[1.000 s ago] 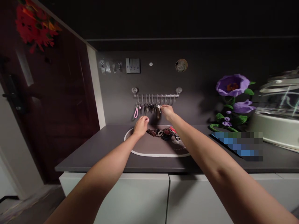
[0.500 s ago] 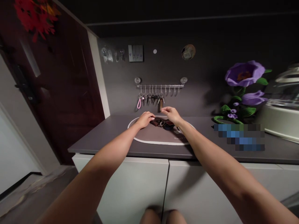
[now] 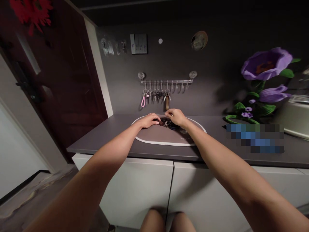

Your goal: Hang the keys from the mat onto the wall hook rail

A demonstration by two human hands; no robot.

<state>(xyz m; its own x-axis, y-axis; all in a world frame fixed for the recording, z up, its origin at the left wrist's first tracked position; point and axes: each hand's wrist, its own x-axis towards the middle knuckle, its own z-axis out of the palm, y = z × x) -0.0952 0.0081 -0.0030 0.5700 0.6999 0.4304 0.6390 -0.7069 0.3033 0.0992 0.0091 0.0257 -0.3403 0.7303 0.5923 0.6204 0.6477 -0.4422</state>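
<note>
- The left hand [image 3: 147, 120] lies palm down, fingers gently curved, its fingertips at the near-left end of the bunch of keys [image 3: 166, 122]; it looks neither clenched nor fully released, and a firm grip cannot be told.
- The right hand [image 3: 175, 116] arches over the bunch from 2 o'clock, its fingertips bent down onto the top; whether they pinch anything is hidden.
- The bunch is a dark, glossy tangle of metal keys and leather-like fobs, lying near the middle of the mat, between the hands.
- The oval mat [image 3: 164, 137] is smooth grey-brown with a pale raised rim and lies flat on the dark matte counter [image 3: 108, 141].
- At 12 o'clock, a slim metal hook rail [image 3: 166, 81] with round suction cups is fixed to the wall. From it hang keys, a braided pink loop [image 3: 143, 100] and a brown leather fob [image 3: 167, 102].
- At 3 o'clock stands a fabric-like purple flower [image 3: 265, 64] with green leaves.
- At 9 o'clock is a dark glossy wooden door [image 3: 65, 80].
- Below the counter are smooth white cabinet doors [image 3: 135, 187].
</note>
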